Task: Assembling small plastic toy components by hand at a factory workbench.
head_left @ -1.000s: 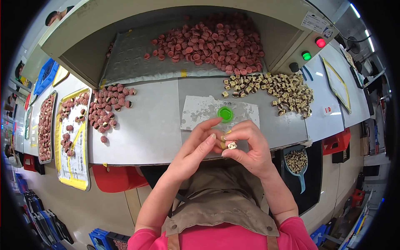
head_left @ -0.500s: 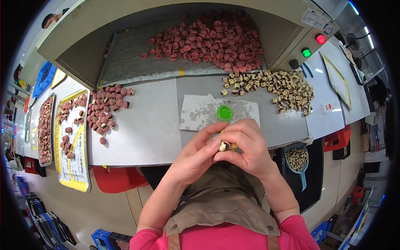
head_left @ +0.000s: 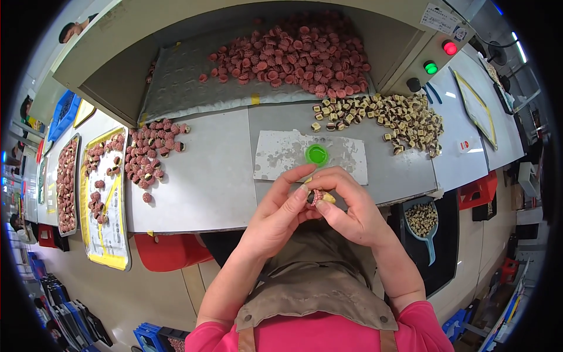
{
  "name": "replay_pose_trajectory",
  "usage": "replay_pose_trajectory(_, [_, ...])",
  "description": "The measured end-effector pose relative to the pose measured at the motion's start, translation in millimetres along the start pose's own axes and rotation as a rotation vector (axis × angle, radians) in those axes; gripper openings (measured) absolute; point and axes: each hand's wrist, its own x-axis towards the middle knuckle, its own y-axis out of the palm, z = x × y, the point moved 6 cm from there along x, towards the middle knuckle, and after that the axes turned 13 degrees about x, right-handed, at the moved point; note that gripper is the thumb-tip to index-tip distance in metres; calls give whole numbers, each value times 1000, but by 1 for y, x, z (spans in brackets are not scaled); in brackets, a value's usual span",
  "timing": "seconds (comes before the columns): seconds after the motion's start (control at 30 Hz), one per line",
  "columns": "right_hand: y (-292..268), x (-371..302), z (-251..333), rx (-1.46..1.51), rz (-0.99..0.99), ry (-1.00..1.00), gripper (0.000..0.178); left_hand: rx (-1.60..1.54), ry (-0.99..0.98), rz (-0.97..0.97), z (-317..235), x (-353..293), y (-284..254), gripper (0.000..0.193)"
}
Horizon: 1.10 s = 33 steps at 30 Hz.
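Note:
Over the table's front edge, my left hand (head_left: 275,217) and my right hand (head_left: 355,214) meet with fingers closed around one small piece. This piece has a pink bumpy shell (head_left: 317,196) with a dark part at its left. Something pale yellow shows by my right fingertips; I cannot tell whether it is part of the piece or a finger cover. Just beyond the fingers, a small round dish of bright green liquid (head_left: 316,155) sits on a blotched white board (head_left: 272,154). Fingers hide much of the held piece.
Pink cup-shaped shells (head_left: 293,58) lie heaped inside the hooded station. Cream-and-dark blocks (head_left: 410,123) spread at right; pink-covered pieces (head_left: 151,152) cluster at left, beside a yellow-edged tray (head_left: 108,258). A blue scoop (head_left: 431,249) of blocks rests lower right, near red stools (head_left: 170,252).
The held piece has been turned between my fingers: its cream-and-dark side showed before, and its pink bumpy shell shows now. My right thumb has shifted onto it. Both hands stay in nearly the same place.

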Motion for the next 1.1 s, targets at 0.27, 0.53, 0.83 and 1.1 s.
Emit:
replay_pose_trajectory(0.27, [2, 0, 2, 28, 21, 26, 24, 144, 11, -71, -8, -5, -1, 43])
replay_pose_trajectory(0.53, [-55, -13, 5, -232, -236, -63, 23, 1180, 288, -943, -106, -104, -109, 22])
replay_pose_trajectory(0.83, [-113, -36, 2, -349, -448, 15, 17, 1963, 161, -1241, -180, -181, -218, 24])
replay_pose_trajectory(1.1, [-106, -26, -8, -487, -398, 8, 14, 1987, 493, -571, -108, -18, -55, 38])
